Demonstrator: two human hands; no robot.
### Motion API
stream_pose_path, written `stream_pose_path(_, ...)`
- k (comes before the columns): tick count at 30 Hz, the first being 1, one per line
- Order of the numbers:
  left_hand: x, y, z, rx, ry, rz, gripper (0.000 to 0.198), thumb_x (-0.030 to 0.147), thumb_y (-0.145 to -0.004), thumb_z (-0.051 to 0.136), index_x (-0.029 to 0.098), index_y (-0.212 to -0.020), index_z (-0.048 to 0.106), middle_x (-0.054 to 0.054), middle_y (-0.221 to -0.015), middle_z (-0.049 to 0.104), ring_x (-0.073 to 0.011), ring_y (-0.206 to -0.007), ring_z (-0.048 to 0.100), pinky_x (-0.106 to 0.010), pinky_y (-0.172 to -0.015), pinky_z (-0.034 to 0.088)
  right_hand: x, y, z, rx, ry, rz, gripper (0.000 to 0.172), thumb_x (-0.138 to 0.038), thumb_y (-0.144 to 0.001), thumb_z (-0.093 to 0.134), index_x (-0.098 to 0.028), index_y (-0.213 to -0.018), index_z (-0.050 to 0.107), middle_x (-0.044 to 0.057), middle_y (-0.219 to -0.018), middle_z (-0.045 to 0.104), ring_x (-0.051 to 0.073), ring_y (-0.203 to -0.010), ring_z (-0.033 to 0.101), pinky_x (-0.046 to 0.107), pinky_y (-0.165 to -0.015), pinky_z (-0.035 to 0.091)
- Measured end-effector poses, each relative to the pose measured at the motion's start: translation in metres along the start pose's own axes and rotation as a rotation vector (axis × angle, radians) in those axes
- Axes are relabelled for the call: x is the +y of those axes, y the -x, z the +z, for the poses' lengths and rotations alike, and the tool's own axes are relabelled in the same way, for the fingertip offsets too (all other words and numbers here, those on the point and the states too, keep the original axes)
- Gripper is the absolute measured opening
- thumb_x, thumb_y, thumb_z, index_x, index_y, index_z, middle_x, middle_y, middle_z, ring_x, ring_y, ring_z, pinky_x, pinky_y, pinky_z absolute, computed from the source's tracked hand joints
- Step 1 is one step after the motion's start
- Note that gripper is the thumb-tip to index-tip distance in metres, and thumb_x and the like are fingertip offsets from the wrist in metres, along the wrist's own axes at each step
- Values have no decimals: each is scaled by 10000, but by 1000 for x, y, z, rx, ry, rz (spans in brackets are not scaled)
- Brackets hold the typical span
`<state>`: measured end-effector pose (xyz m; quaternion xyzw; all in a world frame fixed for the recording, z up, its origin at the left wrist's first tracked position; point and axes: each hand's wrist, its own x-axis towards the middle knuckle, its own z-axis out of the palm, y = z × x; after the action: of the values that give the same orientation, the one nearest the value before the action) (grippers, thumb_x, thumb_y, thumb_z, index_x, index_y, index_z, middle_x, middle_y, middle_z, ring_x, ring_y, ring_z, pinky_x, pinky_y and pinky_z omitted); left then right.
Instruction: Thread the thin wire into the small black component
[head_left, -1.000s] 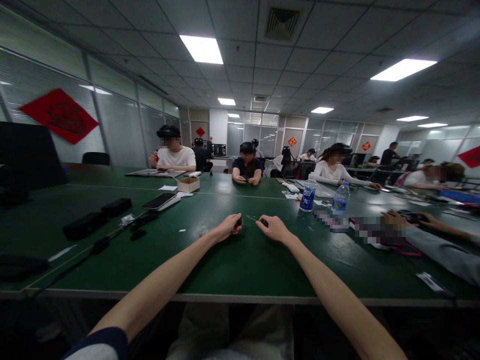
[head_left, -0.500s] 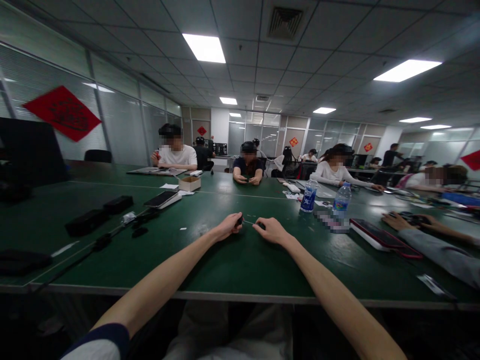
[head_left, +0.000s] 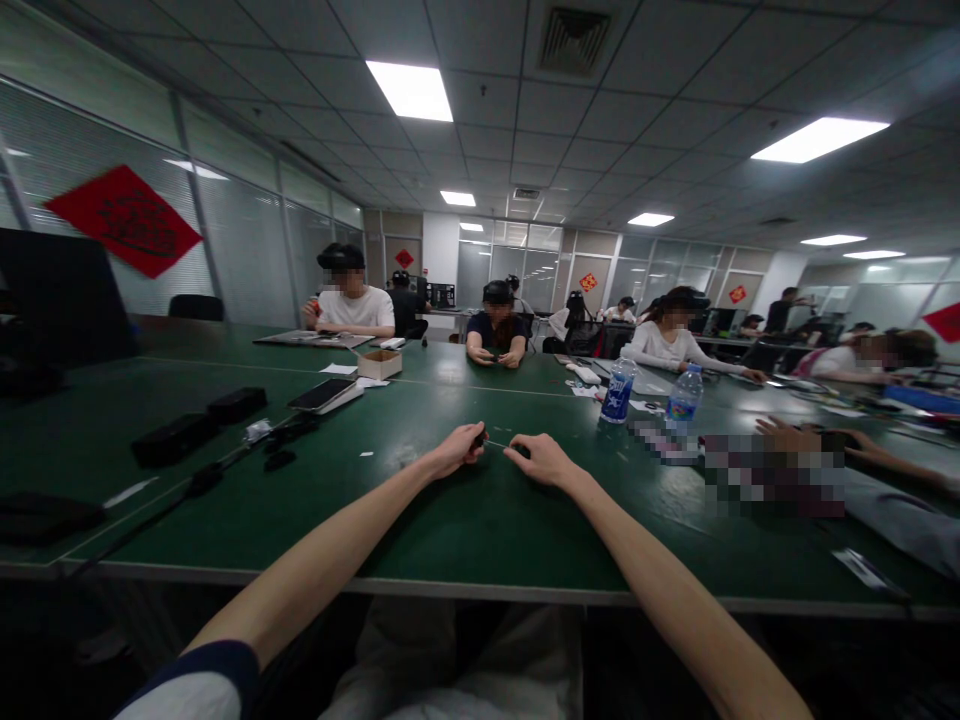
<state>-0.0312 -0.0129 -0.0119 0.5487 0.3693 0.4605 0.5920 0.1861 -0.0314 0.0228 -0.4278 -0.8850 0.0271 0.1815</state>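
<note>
Head view, clock face centred on the hands. Left hand (head_left: 456,452): fingers closed round a small dark object (head_left: 480,437), mostly hidden, its kind unclear; probably held firm as the steady side. Right hand (head_left: 544,460): thumb and fingers gripping a thin tool (head_left: 519,450) by its dark handle, slim shaft pointing toward 9 o'clock, at the object; whether the tip touches, cannot tell. A pinch near the handle's end would suit fine turning or prodding. Both hands low over the green surface (head_left: 480,530), wrists perhaps resting there for steadiness. White open box (head_left: 379,364) at 10; phone (head_left: 322,394) between 9 and 10, propped on something white. Blue-labelled bottle (head_left: 616,395) between 2 and 3, upright, well apart from the hands, presumably to spare it a knock.
</note>
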Motion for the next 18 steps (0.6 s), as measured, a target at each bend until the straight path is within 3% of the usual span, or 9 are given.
stream_pose_path(18, -2, -3, 1, 33, -47, 15, 405, 555, -836, 422, 155, -830, 482, 60, -465, 409, -54, -368, 295, -175, -388, 209, 6, -3, 6, 49, 13, -47, 410, -530, -897, 408, -230, -1034, 652, 51, -906, 683, 171, -784, 616, 234, -684, 408)
